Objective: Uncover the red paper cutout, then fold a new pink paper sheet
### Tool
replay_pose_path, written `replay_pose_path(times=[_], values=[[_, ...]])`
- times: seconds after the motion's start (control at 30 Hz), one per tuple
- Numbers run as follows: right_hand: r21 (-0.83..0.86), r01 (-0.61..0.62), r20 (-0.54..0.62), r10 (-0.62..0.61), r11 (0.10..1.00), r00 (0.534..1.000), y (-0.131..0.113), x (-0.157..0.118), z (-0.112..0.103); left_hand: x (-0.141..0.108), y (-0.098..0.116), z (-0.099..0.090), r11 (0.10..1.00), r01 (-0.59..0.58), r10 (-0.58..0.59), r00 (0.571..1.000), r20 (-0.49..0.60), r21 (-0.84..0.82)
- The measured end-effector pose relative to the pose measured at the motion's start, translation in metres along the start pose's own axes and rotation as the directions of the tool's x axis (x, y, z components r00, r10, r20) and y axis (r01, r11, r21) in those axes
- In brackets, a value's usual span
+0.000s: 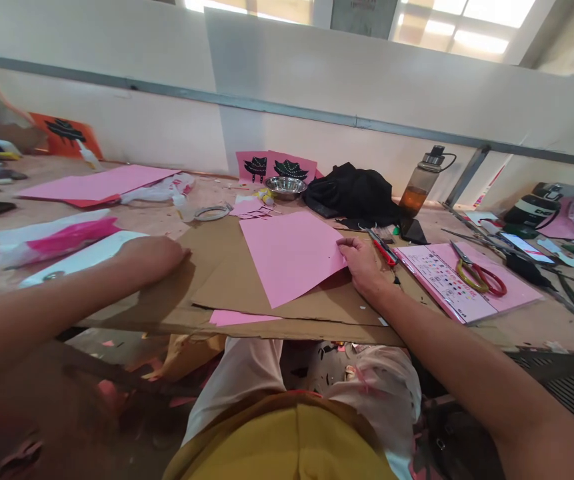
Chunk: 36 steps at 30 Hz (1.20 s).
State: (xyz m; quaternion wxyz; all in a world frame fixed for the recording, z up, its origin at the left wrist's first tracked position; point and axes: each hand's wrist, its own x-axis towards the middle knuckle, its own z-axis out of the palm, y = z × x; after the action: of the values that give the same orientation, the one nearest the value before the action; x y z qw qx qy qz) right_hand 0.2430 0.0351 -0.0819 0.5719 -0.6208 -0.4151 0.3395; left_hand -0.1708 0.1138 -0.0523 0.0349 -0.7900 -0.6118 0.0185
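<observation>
A pink sheet of paper point(291, 257) lies at a slant on brown cardboard point(217, 263) in front of me, its right side lifted a little. My right hand point(359, 260) pinches its right corner between thumb and fingers. To the left, my left hand point(151, 259) rests at the cardboard's left part, beside a white sheet point(79, 263). Its fingers are mostly hidden under the back of the hand, so what they hold, if anything, does not show. More pink paper point(239, 318) sticks out from under the upper cardboard piece near the front edge.
On the right are a red cutter knife point(384, 250) and scissors point(477, 270) on a pink printed pack point(437, 280). Behind stand a metal bowl point(287, 188), a black cloth point(351, 193) and a bottle point(421, 183). Pink sheets point(101, 181) and plastic bags point(61, 240) lie left.
</observation>
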Motion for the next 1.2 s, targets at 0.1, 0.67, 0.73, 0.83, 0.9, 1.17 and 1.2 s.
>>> replay_pose_path(times=[0.1,0.67,0.73,0.83,0.9,1.17,1.2], values=[[0.009,-0.009,0.005,0.009,1.000,1.000,-0.002,-0.001,-0.001,-0.005,0.017,-0.012,0.994,0.000,-0.004,0.999,0.043,0.105],[0.530,-0.079,-0.028,0.111,0.844,0.993,-0.027,0.005,-0.009,0.041,0.138,-0.008,0.574,-0.799,0.646,0.576,-0.500,-0.180],[0.577,-0.102,0.065,0.079,0.810,0.995,-0.033,0.000,-0.009,0.038,0.136,-0.002,0.638,-0.748,0.547,0.606,-0.577,-0.181],[0.602,-0.170,0.289,-0.015,0.780,0.957,-0.039,-0.011,-0.009,0.031,0.134,-0.001,0.664,-0.721,0.509,0.628,-0.588,-0.195],[0.534,-0.158,0.368,-0.060,0.830,0.928,-0.039,-0.016,-0.009,0.029,0.133,-0.002,0.651,-0.729,0.501,0.623,-0.601,-0.212],[-0.292,0.332,0.062,-0.329,0.897,0.942,-0.024,-0.006,-0.019,0.032,0.088,-0.003,0.436,-0.807,0.618,0.591,-0.519,-0.399],[-0.375,0.375,0.067,-0.379,0.848,0.923,-0.024,-0.005,-0.021,0.032,0.083,-0.004,0.410,-0.804,0.646,0.589,-0.485,-0.430]])
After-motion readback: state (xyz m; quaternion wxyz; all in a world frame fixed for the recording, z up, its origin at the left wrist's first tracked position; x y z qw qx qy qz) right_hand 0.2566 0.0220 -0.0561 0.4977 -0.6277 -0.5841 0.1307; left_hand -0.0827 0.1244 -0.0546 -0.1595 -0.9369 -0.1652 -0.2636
